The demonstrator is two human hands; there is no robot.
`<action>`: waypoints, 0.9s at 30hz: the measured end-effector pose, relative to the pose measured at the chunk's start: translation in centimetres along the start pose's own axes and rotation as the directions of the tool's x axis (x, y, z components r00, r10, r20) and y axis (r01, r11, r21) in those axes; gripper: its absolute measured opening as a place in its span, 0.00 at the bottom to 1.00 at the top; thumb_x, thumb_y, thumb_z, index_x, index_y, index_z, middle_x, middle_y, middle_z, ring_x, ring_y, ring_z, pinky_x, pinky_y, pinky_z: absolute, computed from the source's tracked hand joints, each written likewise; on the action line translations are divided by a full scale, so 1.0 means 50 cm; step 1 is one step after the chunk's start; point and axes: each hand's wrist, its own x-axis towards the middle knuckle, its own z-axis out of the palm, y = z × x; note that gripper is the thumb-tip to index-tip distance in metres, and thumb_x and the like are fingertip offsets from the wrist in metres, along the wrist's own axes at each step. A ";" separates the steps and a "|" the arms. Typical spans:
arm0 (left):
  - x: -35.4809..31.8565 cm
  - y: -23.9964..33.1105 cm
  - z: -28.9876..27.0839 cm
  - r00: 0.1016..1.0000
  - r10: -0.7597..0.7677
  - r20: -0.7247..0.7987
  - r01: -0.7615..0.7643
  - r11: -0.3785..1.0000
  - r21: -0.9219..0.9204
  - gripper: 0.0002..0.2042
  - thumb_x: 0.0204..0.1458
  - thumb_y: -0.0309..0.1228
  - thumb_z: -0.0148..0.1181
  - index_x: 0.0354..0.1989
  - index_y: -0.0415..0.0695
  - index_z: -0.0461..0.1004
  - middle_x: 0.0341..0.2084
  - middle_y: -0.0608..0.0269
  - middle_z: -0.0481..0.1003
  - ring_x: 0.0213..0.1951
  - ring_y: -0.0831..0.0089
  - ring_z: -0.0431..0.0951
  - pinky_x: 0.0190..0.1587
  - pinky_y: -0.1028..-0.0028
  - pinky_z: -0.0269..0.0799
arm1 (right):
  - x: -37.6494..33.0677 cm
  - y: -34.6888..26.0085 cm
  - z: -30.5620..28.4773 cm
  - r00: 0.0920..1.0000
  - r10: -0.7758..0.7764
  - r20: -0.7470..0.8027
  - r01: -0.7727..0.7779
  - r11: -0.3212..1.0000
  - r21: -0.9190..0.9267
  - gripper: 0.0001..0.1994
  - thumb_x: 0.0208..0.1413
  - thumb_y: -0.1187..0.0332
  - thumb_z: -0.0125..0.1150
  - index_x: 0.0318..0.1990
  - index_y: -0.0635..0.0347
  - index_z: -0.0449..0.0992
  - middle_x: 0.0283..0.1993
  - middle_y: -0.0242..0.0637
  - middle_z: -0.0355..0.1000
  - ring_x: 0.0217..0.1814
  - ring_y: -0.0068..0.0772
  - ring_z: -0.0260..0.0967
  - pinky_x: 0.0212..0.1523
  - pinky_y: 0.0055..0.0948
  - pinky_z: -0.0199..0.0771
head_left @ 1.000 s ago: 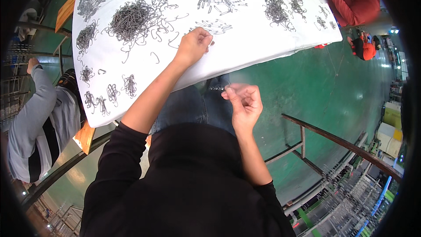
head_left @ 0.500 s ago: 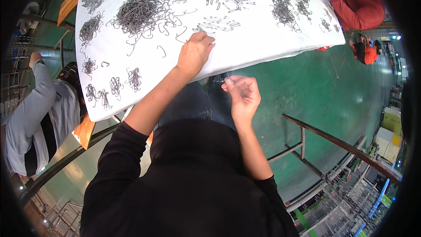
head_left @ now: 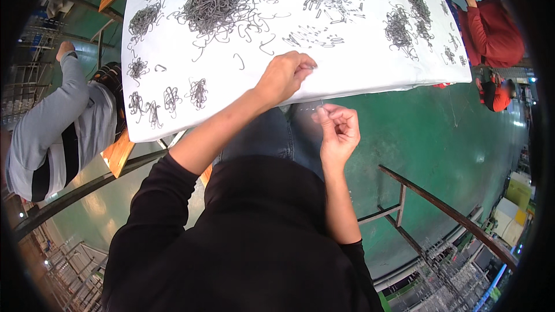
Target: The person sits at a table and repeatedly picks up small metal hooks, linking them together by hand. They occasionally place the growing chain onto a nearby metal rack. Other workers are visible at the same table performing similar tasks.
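My left hand is over the near part of a white-covered table, its thumb and fingers pinched together. A small dark bit shows at those fingertips, too small to name. Just past them lie scattered small, slim metal pieces. Beyond the table's near edge, above my lap, my right hand is closed in a pinch. A thin, pale, wire-like piece shows at its fingertips, blurred. Farther left on the cloth sits a big heap of dark bent metal hooks, with single hooks strewn around it.
Smaller hook bunches lie near the left corner. More heaps lie at the right, and oblong metal links at the back. One person in grey sits at left, another in dark red at far right. A metal frame stands at right.
The view has shifted, so the table appears farther right. My left hand has drawn slightly back from the scattered pieces toward the near edge. My right hand keeps its pinch.
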 end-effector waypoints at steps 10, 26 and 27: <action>-0.090 0.104 -0.041 0.955 -0.278 0.099 0.294 0.861 -0.415 0.08 0.50 0.29 0.64 0.37 0.40 0.81 0.27 0.69 0.79 0.28 0.86 0.73 0.34 0.82 0.69 | -0.001 0.000 0.010 0.999 -0.010 0.032 0.010 1.000 -0.011 0.10 0.52 0.85 0.59 0.31 0.61 0.65 0.38 0.41 0.73 0.34 0.26 0.73 0.38 0.25 0.77; -0.134 0.026 -0.004 0.978 0.046 -0.203 -0.106 0.949 -0.296 0.06 0.46 0.24 0.64 0.34 0.41 0.79 0.32 0.58 0.78 0.36 0.63 0.77 0.39 0.69 0.73 | 0.120 -0.033 0.044 0.939 -0.159 0.304 0.290 0.841 -0.456 0.05 0.53 0.74 0.61 0.36 0.62 0.72 0.35 0.30 0.70 0.30 0.20 0.65 0.29 0.19 0.63; -0.137 0.018 -0.002 0.979 0.055 -0.198 -0.112 0.950 -0.291 0.06 0.46 0.24 0.64 0.34 0.40 0.79 0.32 0.57 0.78 0.35 0.62 0.76 0.39 0.69 0.73 | 0.146 -0.035 0.077 0.897 -0.092 0.432 0.329 0.792 -0.514 0.04 0.52 0.75 0.61 0.33 0.62 0.73 0.33 0.33 0.70 0.30 0.25 0.67 0.29 0.23 0.65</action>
